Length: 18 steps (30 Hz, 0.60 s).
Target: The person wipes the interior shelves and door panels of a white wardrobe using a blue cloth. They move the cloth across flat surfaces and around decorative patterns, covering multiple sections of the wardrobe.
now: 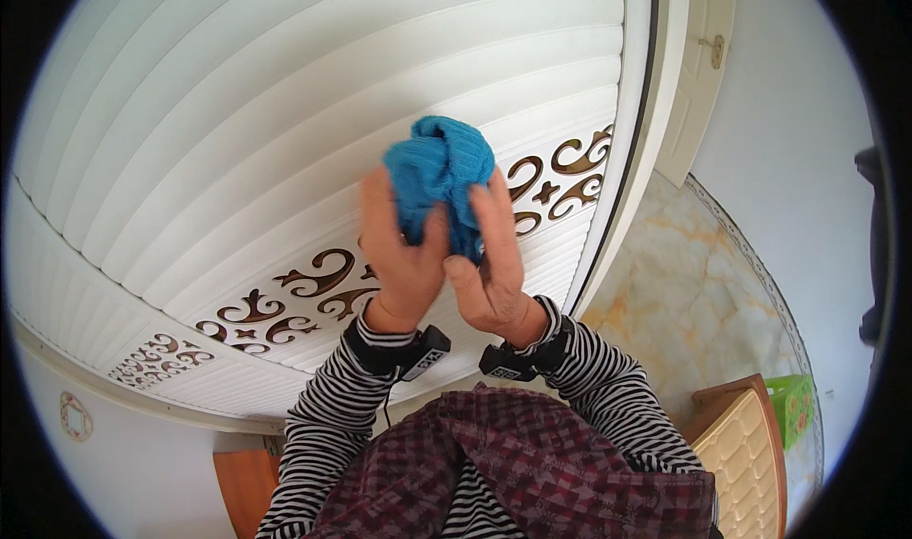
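A bundled blue cloth (443, 165) with a ribbed texture is held up between my two hands, before a white louvred panel door (342, 111). My left hand (402, 247) grips its left and lower side, slightly blurred. On the right side, my right hand (495, 261) presses fingers and thumb against the cloth. The thumbs sit near each other below the bundle. Each wrist wears a black strap with a small device, over striped sleeves. Parts of the fingers behind the cloth are hidden.
Brown-backed scroll cutouts (320, 275) cross the panel door. To the right are a cream door (695, 76) and a marbled floor (677, 268). A wood-framed padded piece (744, 460) and a green patterned container (791, 411) stand lower right. An orange-brown wooden piece (246, 489) is lower left.
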Tool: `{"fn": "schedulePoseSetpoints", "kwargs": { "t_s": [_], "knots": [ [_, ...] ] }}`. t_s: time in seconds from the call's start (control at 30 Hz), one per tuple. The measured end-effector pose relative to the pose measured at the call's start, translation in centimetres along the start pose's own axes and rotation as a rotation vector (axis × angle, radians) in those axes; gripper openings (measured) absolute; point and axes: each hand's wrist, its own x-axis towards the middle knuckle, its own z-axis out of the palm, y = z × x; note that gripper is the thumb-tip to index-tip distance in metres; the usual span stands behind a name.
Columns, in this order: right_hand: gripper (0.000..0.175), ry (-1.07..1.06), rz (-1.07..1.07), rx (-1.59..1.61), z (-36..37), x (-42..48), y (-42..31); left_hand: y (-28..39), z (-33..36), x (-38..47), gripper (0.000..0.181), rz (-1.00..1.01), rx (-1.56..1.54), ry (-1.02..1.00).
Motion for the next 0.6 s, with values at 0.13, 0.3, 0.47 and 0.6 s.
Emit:
{"fn": "schedulePoseSetpoints", "kwargs": {
  "t_s": [0.13, 0.3, 0.47, 0.6],
  "knots": [
    [0.056, 0.0, 0.115, -0.047, -0.5, 0.8, 1.3, 0.0, 0.1, -0.4, 0.056, 0.006, -0.067, -0.337],
    [0.048, 0.086, 0.163, -0.074, -1.1, 3.8, 3.9, -0.1, -1.4, 0.8, 0.07, -0.059, -0.083, -0.517],
    [0.048, 0.071, -0.27, -0.573, -2.0, 8.2, 7.7, -1.8, -6.1, 4.2, 0.053, 0.463, 0.625, -0.138],
    [0.055, -0.014, -0.308, -0.682, 0.4, 9.7, 8.8, -4.0, -7.2, 5.1, 0.052, 0.449, 0.938, -0.078]
  ]
}}
